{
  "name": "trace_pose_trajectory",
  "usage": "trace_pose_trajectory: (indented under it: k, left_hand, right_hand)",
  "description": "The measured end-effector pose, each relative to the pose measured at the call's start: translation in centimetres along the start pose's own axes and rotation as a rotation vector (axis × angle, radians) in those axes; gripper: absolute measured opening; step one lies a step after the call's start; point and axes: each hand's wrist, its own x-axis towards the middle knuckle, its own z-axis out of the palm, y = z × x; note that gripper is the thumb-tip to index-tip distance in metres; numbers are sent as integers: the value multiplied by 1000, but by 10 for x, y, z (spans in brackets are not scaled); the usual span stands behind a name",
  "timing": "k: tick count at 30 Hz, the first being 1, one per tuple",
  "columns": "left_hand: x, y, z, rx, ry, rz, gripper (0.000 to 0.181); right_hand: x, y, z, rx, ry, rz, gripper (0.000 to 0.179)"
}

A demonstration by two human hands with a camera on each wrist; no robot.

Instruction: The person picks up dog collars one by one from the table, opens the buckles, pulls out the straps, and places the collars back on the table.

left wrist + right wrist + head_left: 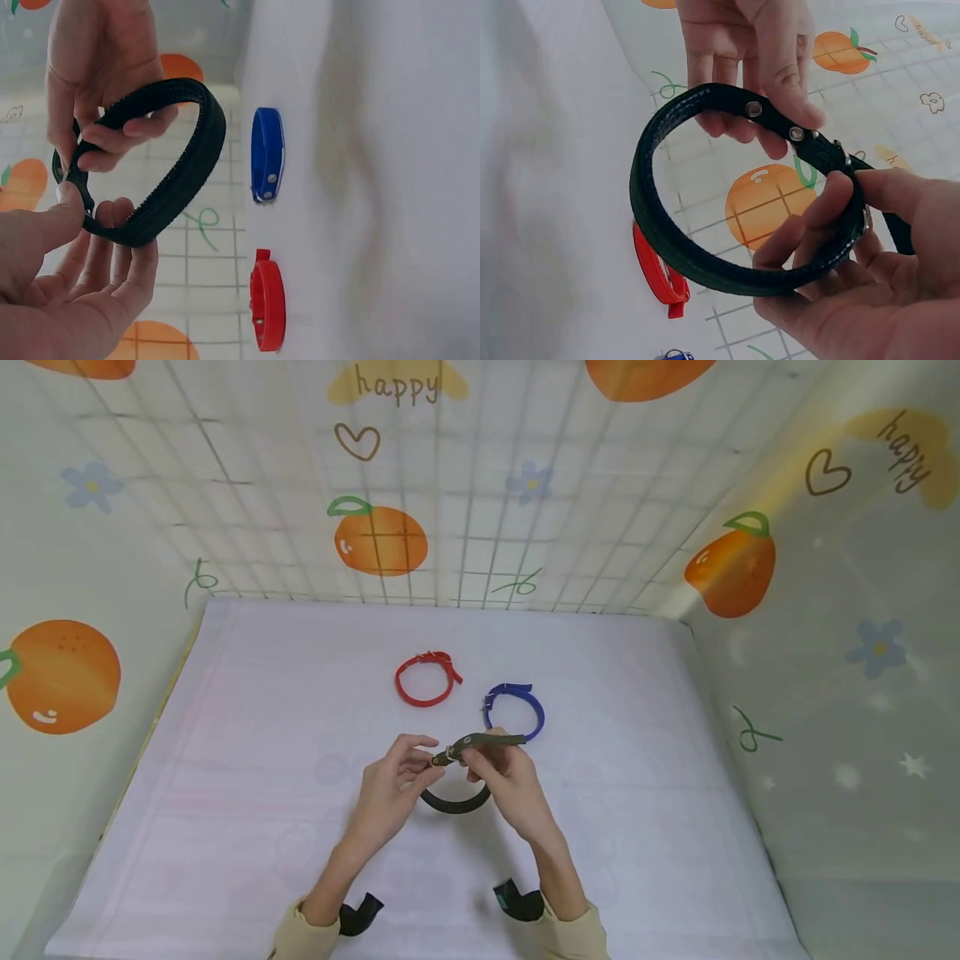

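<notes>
A dark green pet collar (455,807), closed into a loop, is held up above the table between both hands. My left hand (390,789) pinches it near the riveted buckle end, thumb on one side and fingers behind. With thumb and fingers my right hand (517,789) grips the strap beside the metal buckle (844,154), and the free strap end sticks out past that hand. In the right wrist view, rivets (796,134) show along the band near the left thumb. The left wrist view shows the band's stitched inner face (180,176).
A red collar (423,702) and a blue collar (541,714), both buckled into loops, lie beyond the hands on the white table (262,693). Behind stands a grid wall under a printed curtain (465,485). More printed curtain (825,735) closes in the right side.
</notes>
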Motion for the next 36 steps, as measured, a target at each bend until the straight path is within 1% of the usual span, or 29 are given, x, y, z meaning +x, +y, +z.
trace_pose_trajectory:
  k: [3,7,11,14,16,19,23,26,29,32,34,36]
  left_hand:
    - [1,-1,-2,19,27,19,42]
    - [1,-2,-6,20,44,-9,41]
    - [1,-3,-7,12,30,-44,34]
    - [1,-4,-6,17,7,-50,28]
    - [2,-3,-6,32,-11,-44,26]
    - [3,-2,-4,65,-27,-19,25]
    - [5,-1,-3,85,-18,22,25]
    - [6,1,-3,112,-3,15,24]
    - [6,0,-5,142,19,-12,20]
    - [6,-1,-8,152,36,-34,17]
    - [5,-2,-10,143,33,-40,16]
    - [4,-4,-12,131,19,-41,17]
  right_hand:
    - [0,1,-1,18,22,-2,14]
    - [-1,1,-1,96,77,32,14]
    - [-1,0,-2,137,97,70,17]
    - [-1,1,-2,126,82,69,19]
    - [-1,1,-2,121,77,65,18]
    - [-1,1,-2,118,76,56,17]
    - [-1,2,-1,111,68,53,15]
    - [-2,3,-1,121,72,65,14]
    - [-1,3,-4,195,123,76,13]
    - [-1,3,-9,269,185,75,14]
    - [-1,3,-13,286,204,73,15]
    - [-1,3,-14,282,200,75,16]
